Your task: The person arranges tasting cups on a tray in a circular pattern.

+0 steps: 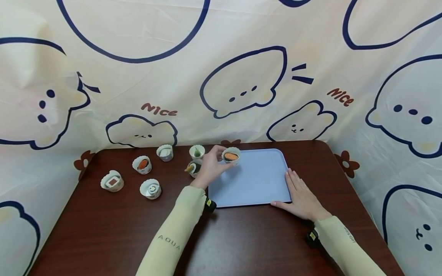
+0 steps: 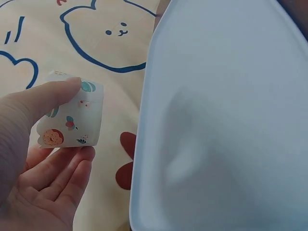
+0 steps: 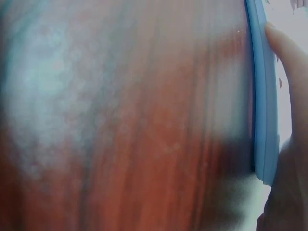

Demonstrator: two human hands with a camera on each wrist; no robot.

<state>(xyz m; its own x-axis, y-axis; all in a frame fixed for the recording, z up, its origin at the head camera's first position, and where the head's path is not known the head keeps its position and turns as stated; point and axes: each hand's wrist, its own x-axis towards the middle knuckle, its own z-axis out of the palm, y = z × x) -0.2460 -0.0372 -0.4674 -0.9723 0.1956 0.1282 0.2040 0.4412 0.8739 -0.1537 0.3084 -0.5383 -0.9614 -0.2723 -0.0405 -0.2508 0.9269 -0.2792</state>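
Note:
In the head view my left hand (image 1: 213, 165) pinches a white paper baking cup (image 1: 231, 150) between thumb and fingers, over the far left part of a light blue tray (image 1: 248, 188). An orange-topped piece (image 1: 231, 156) shows inside it. The left wrist view shows the printed side of the paper cup (image 2: 79, 118), with the thumb on one side and the fingers on the other. My right hand (image 1: 304, 197) lies at the tray's near right corner, its fingers straight along the right edge and thumb at the front edge. The right wrist view catches the thumb by the tray rim (image 3: 265, 96).
Left of the tray stand several more paper cups, one with a red-orange piece (image 1: 143, 164), another with a pale piece (image 1: 112, 181). Two cups, one with a green piece (image 1: 197, 152), sit close behind my left wrist. A patterned cloth (image 1: 241, 76) hangs behind the dark table (image 1: 235, 237).

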